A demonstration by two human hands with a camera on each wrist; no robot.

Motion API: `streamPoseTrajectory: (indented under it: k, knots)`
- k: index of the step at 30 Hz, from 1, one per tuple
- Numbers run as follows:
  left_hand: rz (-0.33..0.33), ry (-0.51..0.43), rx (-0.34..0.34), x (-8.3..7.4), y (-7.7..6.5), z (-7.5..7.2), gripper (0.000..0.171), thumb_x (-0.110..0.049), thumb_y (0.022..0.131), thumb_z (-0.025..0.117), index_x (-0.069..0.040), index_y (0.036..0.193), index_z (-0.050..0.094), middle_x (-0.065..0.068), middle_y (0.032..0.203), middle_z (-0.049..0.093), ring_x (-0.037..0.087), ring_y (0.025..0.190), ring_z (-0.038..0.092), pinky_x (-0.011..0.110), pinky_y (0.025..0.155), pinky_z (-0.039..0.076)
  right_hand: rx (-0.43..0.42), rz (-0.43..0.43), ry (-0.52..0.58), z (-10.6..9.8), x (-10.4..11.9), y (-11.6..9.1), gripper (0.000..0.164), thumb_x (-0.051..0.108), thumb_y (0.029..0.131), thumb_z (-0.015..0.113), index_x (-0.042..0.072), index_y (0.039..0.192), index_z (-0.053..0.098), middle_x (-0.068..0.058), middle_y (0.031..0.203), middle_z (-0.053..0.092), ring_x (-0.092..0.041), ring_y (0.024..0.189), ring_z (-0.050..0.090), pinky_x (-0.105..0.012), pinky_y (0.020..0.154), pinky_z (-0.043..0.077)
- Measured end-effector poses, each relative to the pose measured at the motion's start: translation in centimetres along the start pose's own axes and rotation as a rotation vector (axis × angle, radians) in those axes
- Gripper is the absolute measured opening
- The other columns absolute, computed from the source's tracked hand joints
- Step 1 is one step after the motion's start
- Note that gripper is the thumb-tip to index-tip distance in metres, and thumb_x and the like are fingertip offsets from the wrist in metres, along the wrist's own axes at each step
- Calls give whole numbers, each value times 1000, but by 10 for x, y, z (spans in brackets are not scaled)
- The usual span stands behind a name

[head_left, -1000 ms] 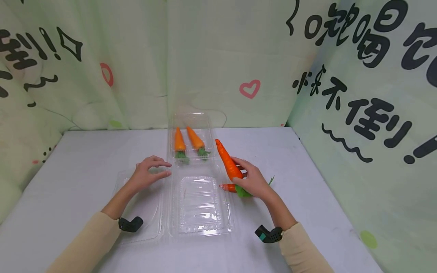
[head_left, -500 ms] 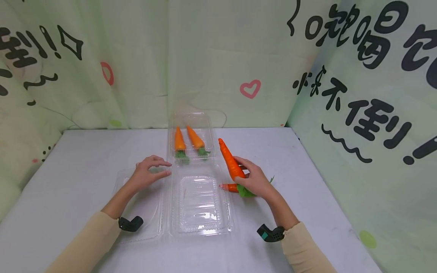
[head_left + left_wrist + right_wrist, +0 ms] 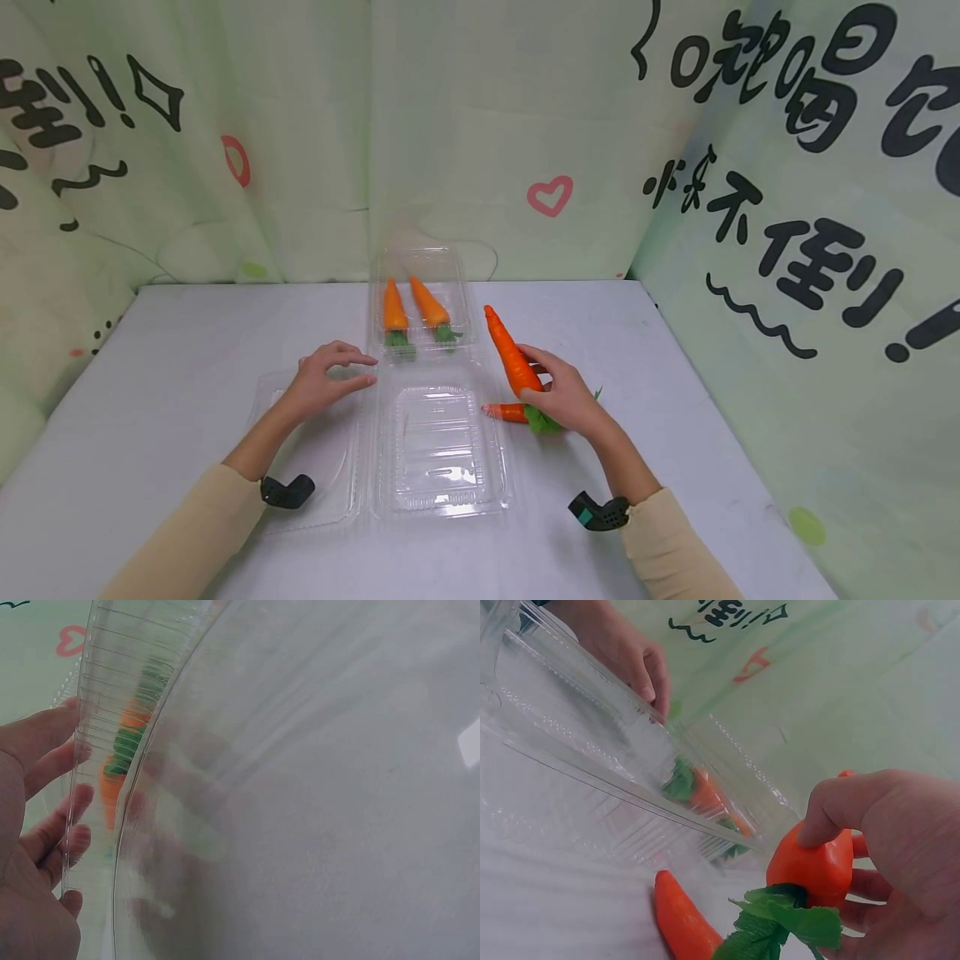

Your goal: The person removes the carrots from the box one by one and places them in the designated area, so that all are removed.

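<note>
My right hand (image 3: 561, 390) grips a red-orange carrot (image 3: 512, 354) with green leaves, held tilted with its tip pointing away. In the right wrist view, the thumb presses on the thick end of the carrot (image 3: 808, 864). Below lies a second red-orange carrot (image 3: 510, 412), partly hidden by the hand and leaves. A clear plastic box (image 3: 491, 508) stands in the middle, its lid (image 3: 300, 525) spread to the left. My left hand (image 3: 330, 377) is at the box's far left corner, thumb and fingers apart; in the left wrist view its fingertips (image 3: 81, 799) are at the clear plastic edge.
Behind the near box stands another clear box (image 3: 461, 292) holding two lighter orange carrots (image 3: 429, 304). The white table (image 3: 187, 350) ends at a pale green curtain (image 3: 465, 142) at the back and sides. Black wrist cameras (image 3: 600, 511) sit on both wrists.
My right hand has drifted slightly to the right with the carrot in its grip. The left hand, both boxes and the other carrots stay where they were.
</note>
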State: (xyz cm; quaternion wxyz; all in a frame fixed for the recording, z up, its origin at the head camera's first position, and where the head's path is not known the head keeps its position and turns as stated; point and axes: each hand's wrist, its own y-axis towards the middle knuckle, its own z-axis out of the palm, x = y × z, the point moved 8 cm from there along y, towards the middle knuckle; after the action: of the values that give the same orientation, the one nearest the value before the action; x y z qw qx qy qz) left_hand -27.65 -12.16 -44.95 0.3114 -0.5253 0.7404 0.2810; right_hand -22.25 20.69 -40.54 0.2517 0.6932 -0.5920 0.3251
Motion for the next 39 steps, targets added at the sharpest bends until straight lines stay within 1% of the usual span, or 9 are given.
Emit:
streamPoseTrajectory:
  k: [5,11,15,23,33,39]
  knots:
    - [-2,-2,0,1,0,1,35,-35,85,73,-16,114,72,12,121,58,33,122,45,60,103,21,4,19,-11,-1,-3,0,65,13,83,60,18,146,43,-10,135,54,-27,111,53,-31,81,51]
    - [-4,3,3,2,0,1,36,-36,85,73,-16,115,72,13,123,57,34,123,45,61,104,21,-3,39,-27,-3,-5,-1,64,14,84,61,19,145,43,-10,134,54,-26,111,52,-34,84,51]
    - [-3,6,6,2,1,1,37,-37,85,72,-16,115,72,13,122,58,33,123,45,61,103,21,-1,32,-33,-5,-6,-1,64,14,85,62,18,146,43,-10,135,54,-27,112,52,-36,86,52]
    - [-17,8,4,2,0,1,36,-36,85,72,-16,115,72,13,124,57,34,124,44,60,104,22,-4,16,-37,-8,-9,-1,60,13,87,61,18,144,45,-10,136,54,-27,113,53,-37,87,52]
    - [-19,9,3,1,0,1,36,-36,85,72,-16,115,72,14,124,57,34,124,44,60,104,21,-18,5,-53,-14,-13,0,59,10,86,61,15,143,47,-12,134,55,-28,112,53,-39,88,53]
    - [-10,9,-1,2,1,1,35,-35,85,73,-16,115,72,13,122,58,33,123,45,59,102,21,-19,7,-69,-17,-16,-1,58,9,86,61,14,143,47,-13,137,54,-29,111,53,-39,87,53]
